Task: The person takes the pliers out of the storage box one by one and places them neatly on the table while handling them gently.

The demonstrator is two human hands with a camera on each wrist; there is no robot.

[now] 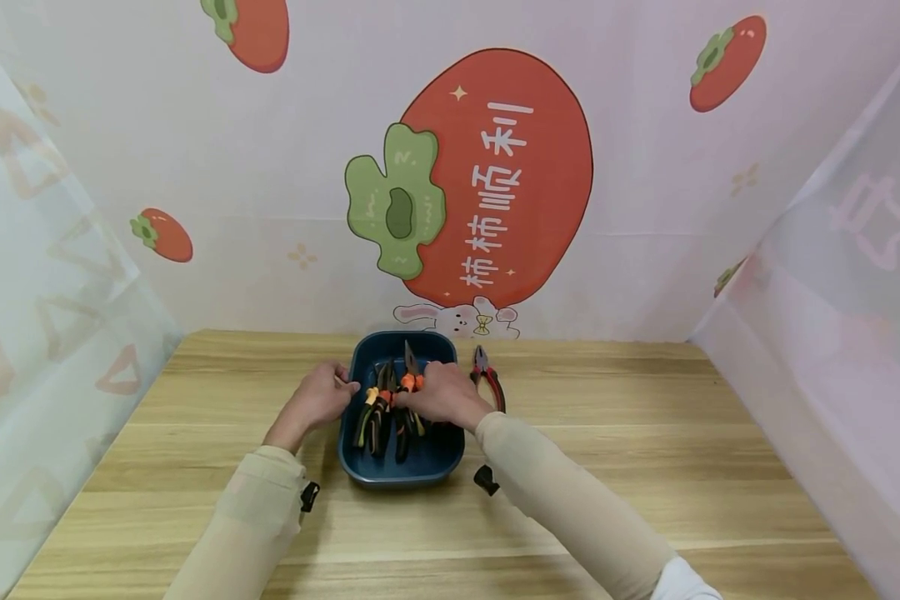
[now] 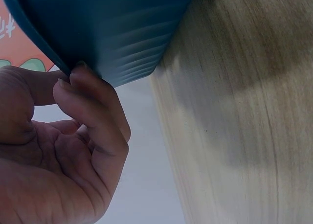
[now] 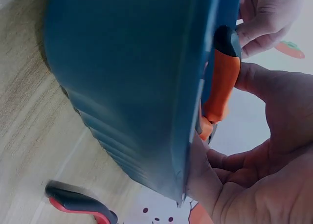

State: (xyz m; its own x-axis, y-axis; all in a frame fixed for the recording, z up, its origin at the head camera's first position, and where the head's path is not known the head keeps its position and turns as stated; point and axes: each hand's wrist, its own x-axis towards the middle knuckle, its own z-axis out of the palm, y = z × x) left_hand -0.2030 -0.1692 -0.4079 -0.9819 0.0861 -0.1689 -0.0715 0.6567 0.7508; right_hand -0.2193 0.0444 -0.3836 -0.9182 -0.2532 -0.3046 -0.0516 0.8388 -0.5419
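A dark blue plastic basin (image 1: 401, 481) sits on the wooden table, with several pliers (image 1: 378, 429) lying in it, jaws pointing to the far side. My left hand (image 1: 321, 397) pinches the basin's left rim between thumb and fingers, as the left wrist view shows up close. Reaching over the right rim, my right hand (image 1: 447, 395) holds pliers with orange and black handles (image 3: 223, 84); its thumb lies against the handle and its other fingers are partly hidden behind the rim. Red and black pliers (image 1: 499, 392) lie on the table just right of the basin, partly behind the right wrist.
The wooden table (image 1: 607, 417) extends to both sides of the basin. Behind it hangs a pale backdrop (image 1: 270, 150) printed with persimmons, and similar sheets flank the left and right. Black wrist-camera pieces (image 1: 487, 479) hang below each wrist.
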